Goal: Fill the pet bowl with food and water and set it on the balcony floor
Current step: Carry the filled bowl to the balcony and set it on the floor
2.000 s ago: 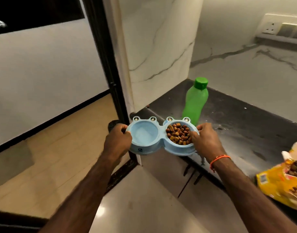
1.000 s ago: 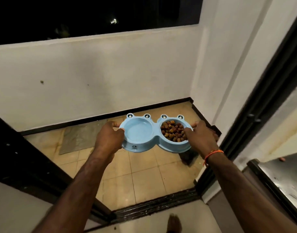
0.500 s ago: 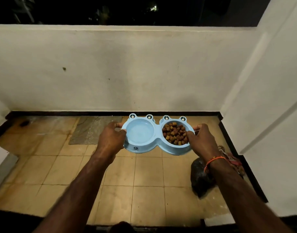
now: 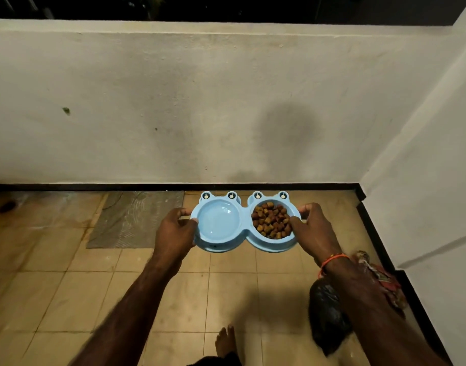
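A light blue double pet bowl (image 4: 243, 225) with frog eyes on its far rim hangs level in the air above the tiled balcony floor (image 4: 158, 294). Its left cup holds clear water. Its right cup is filled with brown kibble (image 4: 271, 220). My left hand (image 4: 173, 233) grips the bowl's left end, and my right hand (image 4: 315, 231), with an orange thread at the wrist, grips the right end.
A white parapet wall (image 4: 200, 107) stands just ahead, with a side wall (image 4: 432, 180) at the right. A grey mat (image 4: 131, 220) lies at the left. A black bag (image 4: 328, 313) and a crumpled cloth (image 4: 382, 276) lie at the right. My bare foot (image 4: 225, 342) is below.
I have turned from the counter and stepped through the doorway onto the balcony, carrying the bowl in both hands. The parapet wall is now closer and my foot is on the tiles.
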